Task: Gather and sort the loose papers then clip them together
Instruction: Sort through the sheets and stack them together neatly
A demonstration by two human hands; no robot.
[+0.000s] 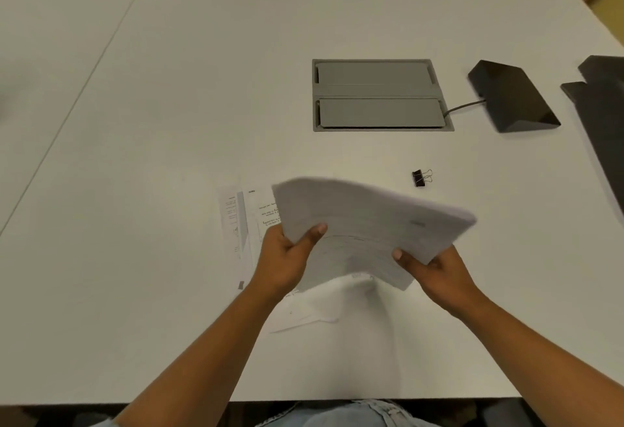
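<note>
A stack of white papers (368,224) is lifted off the table, tilted and motion-blurred. My left hand (287,257) grips its near left edge, thumb on top. My right hand (435,267) holds its near right edge, thumb on top too. Other printed sheets (241,220) still lie flat on the table, partly under the stack and my left hand. One more loose sheet (304,315) lies below the stack near my left wrist. A small black binder clip (420,177) rests on the table, beyond the stack to the right.
The white table (169,105) has a grey cable hatch (380,94) set in its middle. A black wedge-shaped device (513,95) with a cable sits right of the hatch. Dark flat objects (604,98) lie at the right edge. A table seam runs along the left.
</note>
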